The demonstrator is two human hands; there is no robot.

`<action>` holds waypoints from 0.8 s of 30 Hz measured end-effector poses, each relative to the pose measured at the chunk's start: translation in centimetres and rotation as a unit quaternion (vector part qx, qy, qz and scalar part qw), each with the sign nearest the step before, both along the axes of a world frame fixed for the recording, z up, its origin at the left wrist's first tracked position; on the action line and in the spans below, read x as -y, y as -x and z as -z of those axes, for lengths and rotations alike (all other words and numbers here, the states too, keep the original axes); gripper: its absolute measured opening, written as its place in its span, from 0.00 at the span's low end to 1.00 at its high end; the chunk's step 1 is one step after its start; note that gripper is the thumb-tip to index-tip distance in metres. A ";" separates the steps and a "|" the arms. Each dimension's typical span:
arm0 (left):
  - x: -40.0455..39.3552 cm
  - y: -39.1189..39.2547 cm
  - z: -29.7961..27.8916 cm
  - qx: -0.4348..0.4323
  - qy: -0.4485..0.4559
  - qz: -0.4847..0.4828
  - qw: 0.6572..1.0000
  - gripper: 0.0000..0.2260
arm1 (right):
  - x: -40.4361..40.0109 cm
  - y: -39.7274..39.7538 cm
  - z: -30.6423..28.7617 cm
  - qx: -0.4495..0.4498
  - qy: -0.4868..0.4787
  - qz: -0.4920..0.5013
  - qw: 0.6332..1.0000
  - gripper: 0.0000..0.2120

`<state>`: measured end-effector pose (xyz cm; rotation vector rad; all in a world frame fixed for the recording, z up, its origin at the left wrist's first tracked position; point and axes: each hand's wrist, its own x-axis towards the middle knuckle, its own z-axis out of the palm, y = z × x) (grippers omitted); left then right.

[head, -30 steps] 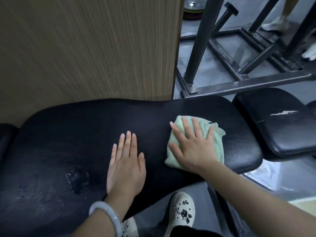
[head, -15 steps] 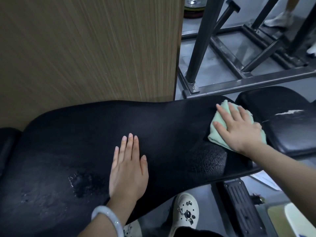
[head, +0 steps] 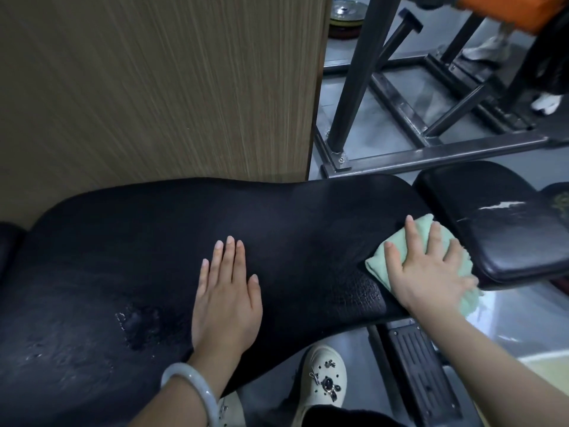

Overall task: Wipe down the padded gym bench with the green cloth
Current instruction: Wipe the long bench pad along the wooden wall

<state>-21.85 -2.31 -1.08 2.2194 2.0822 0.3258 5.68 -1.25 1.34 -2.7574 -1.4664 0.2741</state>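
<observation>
One pale green folded cloth [head: 431, 260] sits at the right end of the long black padded bench [head: 184, 241], overhanging its near edge. Right hand [head: 431, 272] presses it flat, fingers spread; left hand [head: 226, 297] rests open mid-pad. Scuffed left stretch and the separate black seat pad [head: 492, 226] likely remain.

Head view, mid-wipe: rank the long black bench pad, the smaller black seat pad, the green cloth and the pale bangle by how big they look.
1. Long black bench pad, largest by far.
2. Smaller black seat pad, partly cut off at the frame edge.
3. Green cloth, half hidden under the right hand.
4. Pale bangle, smallest, though it is nearest the camera.
</observation>
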 end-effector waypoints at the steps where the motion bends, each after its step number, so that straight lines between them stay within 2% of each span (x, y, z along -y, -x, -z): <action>1: 0.0 0.0 0.0 0.002 0.001 0.000 1.000 0.28 | 0.4 0.5 0.1 -0.004 -0.006 0.017 1.000 0.29; 8: -0.1 -0.1 -0.1 0.006 0.002 -0.002 1.000 0.28 | 2.4 5.3 0.4 -0.081 -0.070 0.113 0.988 0.29; 13: -0.1 -0.1 -0.1 0.011 0.002 -0.003 1.000 0.29 | 3.3 12.3 0.5 -0.098 -0.068 0.085 0.989 0.30; 18: -0.2 -0.1 -0.3 0.022 0.002 0.000 1.000 0.30 | 3.0 16.7 0.4 -0.103 -0.017 0.066 0.992 0.31; 22: -0.1 0.0 -0.5 0.034 0.001 0.004 0.999 0.30 | 3.3 15.5 -1.7 -0.174 0.024 0.020 0.984 0.30; 24: -0.2 0.0 -0.5 0.033 0.004 0.002 0.999 0.30 | 4.3 13.2 -3.2 -0.144 0.078 -0.060 0.985 0.30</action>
